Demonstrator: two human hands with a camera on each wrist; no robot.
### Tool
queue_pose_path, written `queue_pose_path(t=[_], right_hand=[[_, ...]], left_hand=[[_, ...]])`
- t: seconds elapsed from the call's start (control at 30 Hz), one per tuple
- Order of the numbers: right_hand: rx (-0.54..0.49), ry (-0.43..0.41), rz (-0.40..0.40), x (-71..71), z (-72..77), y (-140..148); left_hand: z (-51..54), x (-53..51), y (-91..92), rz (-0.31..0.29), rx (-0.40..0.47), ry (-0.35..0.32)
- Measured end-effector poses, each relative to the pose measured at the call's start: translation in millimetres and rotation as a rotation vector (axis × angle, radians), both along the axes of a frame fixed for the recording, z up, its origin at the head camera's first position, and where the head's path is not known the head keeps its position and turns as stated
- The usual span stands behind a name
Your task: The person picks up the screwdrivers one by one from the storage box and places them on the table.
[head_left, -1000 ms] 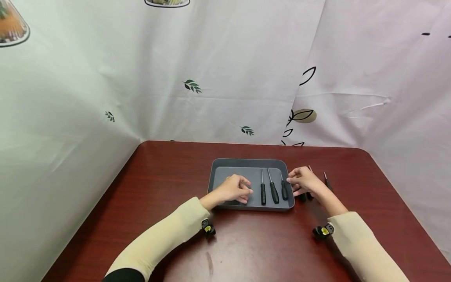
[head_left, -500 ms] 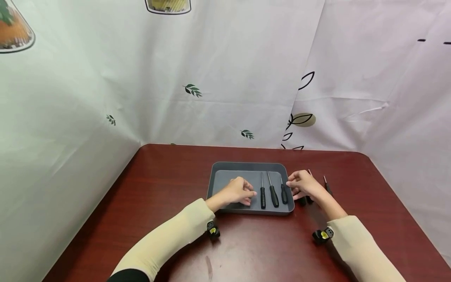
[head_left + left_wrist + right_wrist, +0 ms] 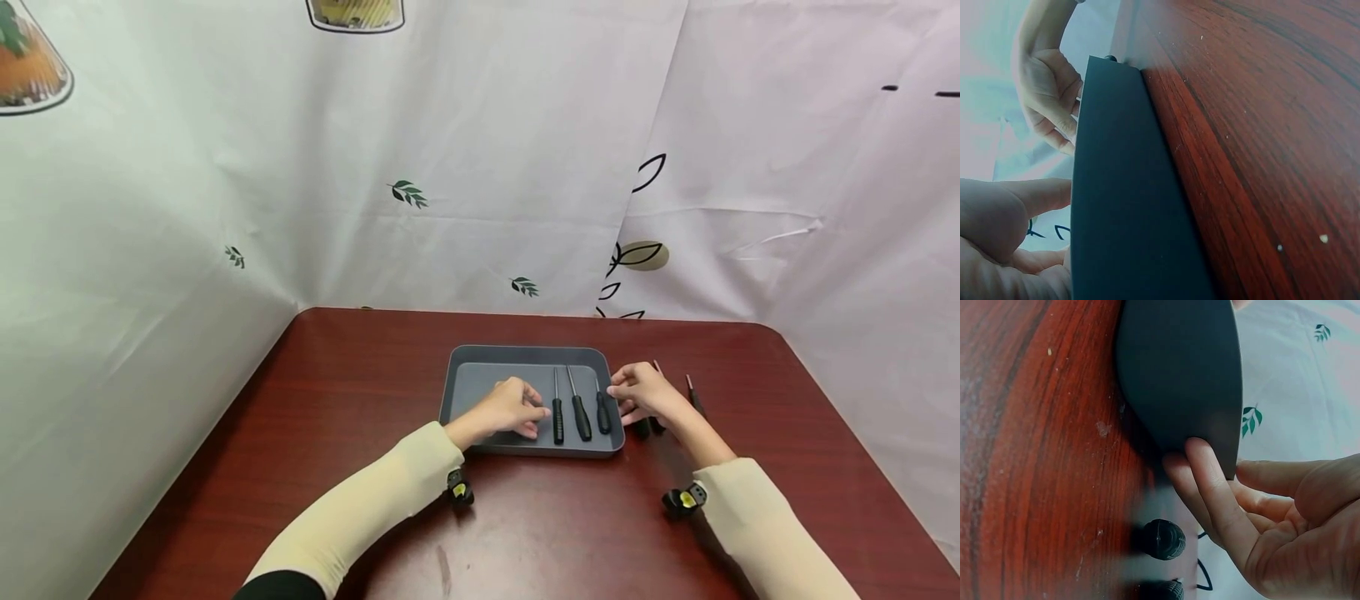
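- My left hand (image 3: 506,408) is over the gray tray (image 3: 480,377), released, fingers loosely bent, just left of the ribbed black screwdriver (image 3: 558,422).
- My right hand (image 3: 643,392) grasps the tray's right side between thumb and fingers; the right wrist view shows 2 fingertips against the outer wall and my thumb at the rim.
- The gray tray sits on the reddish-brown wooden table (image 3: 360,383), in the middle of the scene.
- In the tray's right half lie 3 black-handled screwdrivers, handles toward me and tips pointing far: the ribbed black screwdriver at left, the smooth-handled screwdriver (image 3: 582,419) in the middle, slightly slanted, and the short screwdriver (image 3: 603,414) at right, nearest my right hand.
- On the table, right of the tray, lie more screwdrivers, partly hidden by my right hand; 1 of them, the outer screwdriver (image 3: 695,397), lies farther right.
- In the right wrist view, 2 black handle ends (image 3: 1165,539) show near my fingers.
- I wear cream sleeves (image 3: 367,504) and a small black camera (image 3: 460,489) at each wrist.
- White cloth (image 3: 480,125) with leaf prints hangs beyond the table's far edge.
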State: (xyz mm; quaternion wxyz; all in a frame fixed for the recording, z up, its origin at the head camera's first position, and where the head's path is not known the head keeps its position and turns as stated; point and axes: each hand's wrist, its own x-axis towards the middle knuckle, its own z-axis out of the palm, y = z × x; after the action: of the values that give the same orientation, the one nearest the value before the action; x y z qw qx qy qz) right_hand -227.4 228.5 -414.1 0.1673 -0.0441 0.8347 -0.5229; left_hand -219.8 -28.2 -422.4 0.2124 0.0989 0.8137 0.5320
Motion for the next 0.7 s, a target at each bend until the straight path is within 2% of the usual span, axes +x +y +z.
queue_pose_path(t=[0.3, 0.7], right_hand=[[-0.005, 0.008, 0.01, -0.7, -1.0, 1], [-0.012, 0.002, 0.001, -1.8, -1.5, 1]], left_hand=[[0.4, 1.0, 10.1, 0.007, -0.053, 0.033], [-1.4, -6.4, 16.5, 0.003, -0.09, 0.061]])
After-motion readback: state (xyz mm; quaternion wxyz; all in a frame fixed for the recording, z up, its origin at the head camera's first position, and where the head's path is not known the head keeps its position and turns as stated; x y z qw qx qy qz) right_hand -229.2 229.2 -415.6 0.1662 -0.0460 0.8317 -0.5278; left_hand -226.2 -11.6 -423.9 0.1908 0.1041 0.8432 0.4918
